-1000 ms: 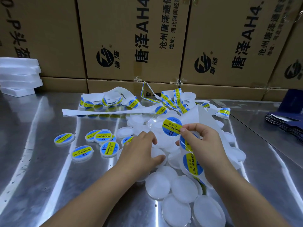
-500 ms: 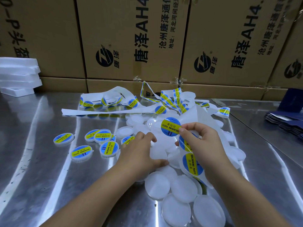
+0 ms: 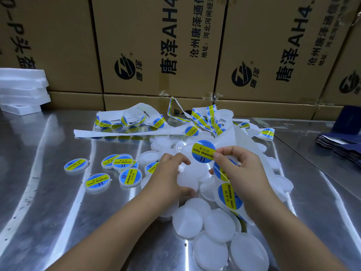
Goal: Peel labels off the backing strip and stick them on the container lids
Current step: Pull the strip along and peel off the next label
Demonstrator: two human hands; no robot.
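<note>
Our right hand pinches the peeled label by its edge at centre frame, with the backing strip behind it. Our left hand has crept up, gripping a blank lid just below the label, so we judge sticking is next.

I log left hand palm down, fingers curled, gripping a lid; right hand just beside it, thumb and forefinger pinching a label.

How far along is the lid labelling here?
Done: several labelled lids lie at left. In hand: the right hand pinches a peeled label, the left hand grips a plain lid. Remaining: a pile of bare lids, and label strips behind.
</note>
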